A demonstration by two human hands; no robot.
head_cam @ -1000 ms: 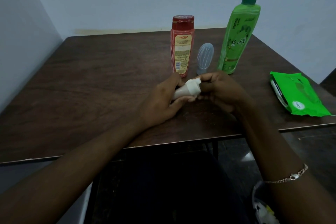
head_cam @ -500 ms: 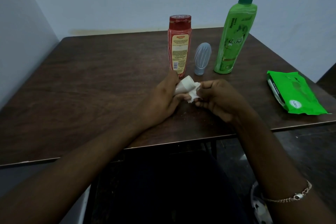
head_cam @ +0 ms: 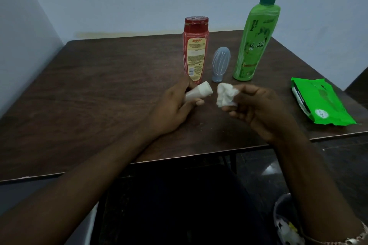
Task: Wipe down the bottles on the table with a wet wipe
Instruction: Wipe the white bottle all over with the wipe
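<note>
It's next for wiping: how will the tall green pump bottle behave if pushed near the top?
The green pump bottle is tall on a narrow base, so a high push would probably tip it, perhaps onto the grey bottle beside it. Its glossy plastic may be slippery under the wipe. It looks stiff, not floppy.

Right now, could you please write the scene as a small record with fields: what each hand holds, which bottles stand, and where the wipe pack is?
left hand: grips the small white bottle
right hand: pinches the crumpled wet wipe, apart from the small white bottle
standing on the table: red bottle, grey-blue bottle, green pump bottle, in a row behind the hands
wipe pack: flat on the table, right of the hands
</note>
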